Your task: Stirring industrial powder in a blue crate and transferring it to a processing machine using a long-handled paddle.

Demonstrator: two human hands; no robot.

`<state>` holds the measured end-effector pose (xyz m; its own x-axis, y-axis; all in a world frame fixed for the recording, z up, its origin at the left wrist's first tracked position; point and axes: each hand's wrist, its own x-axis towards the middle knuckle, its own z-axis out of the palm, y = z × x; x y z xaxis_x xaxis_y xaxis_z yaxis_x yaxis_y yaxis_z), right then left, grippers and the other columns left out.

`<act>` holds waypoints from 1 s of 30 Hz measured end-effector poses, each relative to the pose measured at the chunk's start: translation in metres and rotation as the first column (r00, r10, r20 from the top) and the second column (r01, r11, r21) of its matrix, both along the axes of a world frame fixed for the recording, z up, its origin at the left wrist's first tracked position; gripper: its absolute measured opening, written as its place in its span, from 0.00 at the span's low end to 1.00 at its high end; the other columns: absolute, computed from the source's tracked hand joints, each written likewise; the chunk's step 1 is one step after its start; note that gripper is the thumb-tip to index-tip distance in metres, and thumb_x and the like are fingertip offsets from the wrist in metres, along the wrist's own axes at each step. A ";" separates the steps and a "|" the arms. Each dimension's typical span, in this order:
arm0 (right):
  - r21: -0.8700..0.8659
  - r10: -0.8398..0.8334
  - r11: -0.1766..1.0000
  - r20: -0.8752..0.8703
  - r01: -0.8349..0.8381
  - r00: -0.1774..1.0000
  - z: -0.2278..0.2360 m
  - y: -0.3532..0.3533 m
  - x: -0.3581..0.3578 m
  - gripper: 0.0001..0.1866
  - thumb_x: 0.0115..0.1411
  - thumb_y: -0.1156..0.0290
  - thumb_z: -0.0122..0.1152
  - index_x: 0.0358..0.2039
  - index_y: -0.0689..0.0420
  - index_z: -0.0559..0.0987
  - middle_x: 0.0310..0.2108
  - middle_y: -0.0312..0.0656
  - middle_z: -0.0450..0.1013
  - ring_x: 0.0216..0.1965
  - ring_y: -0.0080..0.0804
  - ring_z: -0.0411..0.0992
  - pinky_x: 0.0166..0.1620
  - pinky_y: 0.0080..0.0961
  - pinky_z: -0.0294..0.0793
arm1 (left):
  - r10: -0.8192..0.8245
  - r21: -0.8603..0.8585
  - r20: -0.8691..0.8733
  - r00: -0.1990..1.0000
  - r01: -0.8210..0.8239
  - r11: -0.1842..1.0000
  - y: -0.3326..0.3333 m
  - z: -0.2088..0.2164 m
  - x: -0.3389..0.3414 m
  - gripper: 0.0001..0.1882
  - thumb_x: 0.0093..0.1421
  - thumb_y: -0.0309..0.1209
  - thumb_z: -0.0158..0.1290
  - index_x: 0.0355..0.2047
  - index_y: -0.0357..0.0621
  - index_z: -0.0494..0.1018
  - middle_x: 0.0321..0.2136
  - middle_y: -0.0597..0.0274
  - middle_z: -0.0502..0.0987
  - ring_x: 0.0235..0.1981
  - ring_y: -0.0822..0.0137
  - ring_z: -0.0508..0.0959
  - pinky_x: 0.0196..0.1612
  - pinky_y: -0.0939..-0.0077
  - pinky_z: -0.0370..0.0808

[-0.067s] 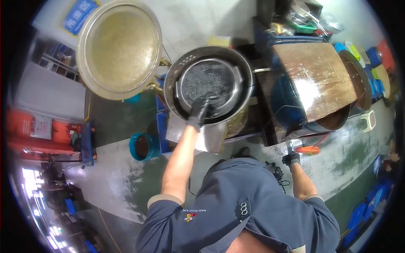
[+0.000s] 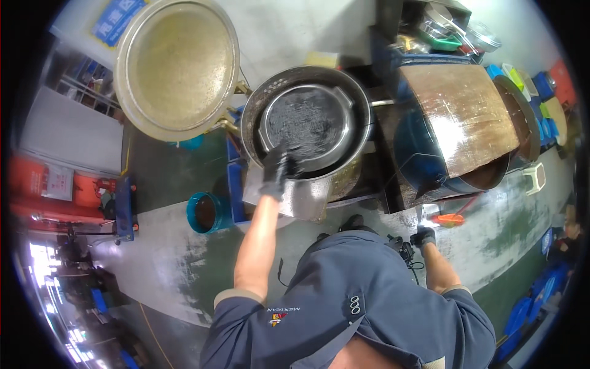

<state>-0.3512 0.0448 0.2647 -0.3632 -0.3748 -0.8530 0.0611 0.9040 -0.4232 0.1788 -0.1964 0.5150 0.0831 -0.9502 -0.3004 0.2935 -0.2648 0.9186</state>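
A round metal basin (image 2: pixel 307 123) with side handles sits inside a deep, dark, round tub (image 2: pixel 253 111) that has a row of holes along its wall. Dark, rippled content with a wet shine fills the basin. My left hand (image 2: pixel 276 175), in a black glove, is over the near left rim, its fingers stretched out and a little blurred, with nothing seen in them. My right hand (image 2: pixel 422 237), also black-gloved, is low at the right, fingers curled. A pale, shiny flat piece (image 2: pixel 428 215) shows just beyond it; whether I hold it is hard to see.
A large round lid (image 2: pixel 178 67) stands raised at the tub's left. Right of the tub, a brown board (image 2: pixel 464 117) lies over a blue drum (image 2: pixel 418 150). A teal bucket (image 2: pixel 206 212) stands on the floor at left; an orange tool (image 2: pixel 448 219) lies near my right hand.
My left hand has drawn back from inside the basin toward its near left rim. The basin has shifted slightly to the right. My right hand has barely moved.
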 end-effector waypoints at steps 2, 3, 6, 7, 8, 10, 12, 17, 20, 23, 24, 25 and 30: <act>0.058 0.476 0.868 -0.378 -0.492 0.794 0.003 0.046 0.007 0.18 0.60 0.52 0.53 0.31 0.54 0.77 0.31 0.53 0.77 0.30 0.48 0.76 0.30 0.40 0.71 | 0.163 0.026 -0.090 0.982 -0.161 0.987 0.049 0.004 0.039 0.20 0.65 0.46 0.49 0.37 0.41 0.77 0.20 0.61 0.77 0.16 0.70 0.74 0.19 0.78 0.71; 0.488 0.858 0.287 -0.514 -0.825 -0.006 0.008 0.064 0.006 0.14 0.55 0.56 0.60 0.32 0.53 0.79 0.36 0.52 0.78 0.37 0.49 0.78 0.38 0.38 0.76 | 0.245 -0.023 -0.065 0.967 -0.247 0.969 0.073 -0.014 0.066 0.22 0.67 0.47 0.45 0.40 0.38 0.77 0.21 0.57 0.78 0.15 0.68 0.76 0.18 0.78 0.72; 0.462 0.920 0.112 -0.383 -0.880 -0.084 0.020 0.124 -0.004 0.15 0.44 0.62 0.68 0.34 0.51 0.80 0.35 0.50 0.79 0.39 0.45 0.79 0.37 0.38 0.77 | 0.457 0.286 -0.014 0.889 -0.435 0.854 0.147 -0.071 0.139 0.27 0.66 0.52 0.45 0.39 0.36 0.76 0.22 0.52 0.79 0.14 0.63 0.75 0.17 0.73 0.73; 0.450 0.919 0.040 -0.366 -0.892 -0.143 0.033 0.126 0.002 0.16 0.43 0.63 0.69 0.33 0.52 0.80 0.33 0.50 0.79 0.37 0.43 0.79 0.36 0.37 0.77 | 0.461 0.314 -0.033 0.887 -0.428 0.847 0.186 -0.115 0.171 0.28 0.66 0.53 0.45 0.38 0.35 0.76 0.22 0.50 0.79 0.14 0.61 0.75 0.18 0.71 0.74; 0.459 0.923 0.028 -0.353 -0.888 -0.153 0.035 0.129 0.002 0.16 0.43 0.63 0.69 0.33 0.52 0.80 0.33 0.50 0.79 0.37 0.43 0.79 0.36 0.37 0.77 | 0.467 0.329 -0.036 0.884 -0.431 0.840 0.209 -0.143 0.175 0.28 0.66 0.53 0.45 0.38 0.35 0.76 0.22 0.50 0.79 0.14 0.61 0.75 0.18 0.71 0.74; 0.339 0.720 0.691 -0.245 -0.639 0.649 0.033 0.157 -0.002 0.09 0.48 0.65 0.66 0.30 0.54 0.81 0.29 0.45 0.78 0.31 0.35 0.77 0.33 0.33 0.75 | 0.520 0.582 -0.118 0.846 -0.365 0.727 0.270 -0.181 0.178 0.27 0.68 0.49 0.42 0.37 0.34 0.76 0.22 0.48 0.79 0.16 0.57 0.77 0.19 0.66 0.75; 0.385 0.932 0.326 -0.281 -0.863 0.227 0.034 0.167 -0.014 0.14 0.50 0.58 0.61 0.35 0.50 0.81 0.34 0.45 0.79 0.36 0.38 0.78 0.38 0.34 0.75 | 0.471 0.651 -0.068 0.879 -0.319 0.689 0.316 -0.215 0.168 0.25 0.69 0.46 0.39 0.36 0.34 0.75 0.23 0.46 0.79 0.18 0.54 0.79 0.20 0.64 0.76; 0.287 0.835 -0.009 -0.525 -0.958 -0.165 0.007 0.177 -0.025 0.18 0.51 0.51 0.57 0.39 0.46 0.82 0.39 0.43 0.79 0.42 0.40 0.78 0.42 0.34 0.76 | 0.380 0.892 0.036 0.924 -0.201 0.405 0.363 -0.248 0.151 0.19 0.68 0.41 0.40 0.39 0.34 0.68 0.28 0.42 0.78 0.23 0.47 0.80 0.21 0.57 0.76; 0.043 0.854 0.438 -0.330 -0.898 0.401 0.001 0.173 -0.043 0.14 0.54 0.56 0.56 0.37 0.47 0.81 0.37 0.43 0.79 0.39 0.39 0.78 0.39 0.34 0.76 | 0.417 0.880 -0.011 0.909 -0.190 0.436 0.364 -0.254 0.150 0.15 0.67 0.39 0.41 0.40 0.39 0.66 0.28 0.41 0.78 0.24 0.46 0.80 0.22 0.58 0.77; -0.059 0.356 0.935 0.157 -0.351 0.921 0.007 0.148 -0.065 0.09 0.57 0.63 0.55 0.35 0.49 0.81 0.34 0.42 0.78 0.34 0.38 0.77 0.35 0.34 0.76 | 0.458 0.843 -0.098 0.883 -0.172 0.510 0.349 -0.252 0.148 0.13 0.66 0.39 0.41 0.40 0.42 0.65 0.29 0.39 0.79 0.24 0.45 0.81 0.22 0.58 0.78; -0.007 0.102 0.994 0.314 -0.105 0.944 0.008 0.138 -0.071 0.08 0.58 0.65 0.54 0.34 0.49 0.81 0.33 0.42 0.78 0.33 0.38 0.77 0.34 0.35 0.76 | 0.431 0.822 -0.112 0.895 -0.160 0.547 0.344 -0.250 0.146 0.13 0.66 0.39 0.41 0.41 0.42 0.65 0.29 0.39 0.79 0.24 0.45 0.81 0.23 0.58 0.78; -0.028 0.119 0.993 0.315 -0.116 0.942 0.007 0.119 -0.066 0.08 0.58 0.65 0.54 0.34 0.49 0.81 0.33 0.42 0.78 0.33 0.38 0.77 0.34 0.35 0.76 | 0.438 0.809 -0.118 0.891 -0.169 0.562 0.329 -0.250 0.145 0.13 0.66 0.39 0.41 0.41 0.42 0.65 0.29 0.39 0.79 0.24 0.45 0.81 0.23 0.58 0.78; 0.015 -0.307 0.947 0.344 0.321 0.887 0.057 0.055 -0.056 0.06 0.58 0.67 0.55 0.33 0.54 0.73 0.23 0.49 0.72 0.22 0.46 0.72 0.25 0.40 0.71 | 0.446 0.786 -0.127 0.886 -0.185 0.589 0.296 -0.250 0.143 0.16 0.67 0.40 0.42 0.47 0.43 0.65 0.30 0.40 0.79 0.29 0.47 0.81 0.27 0.53 0.77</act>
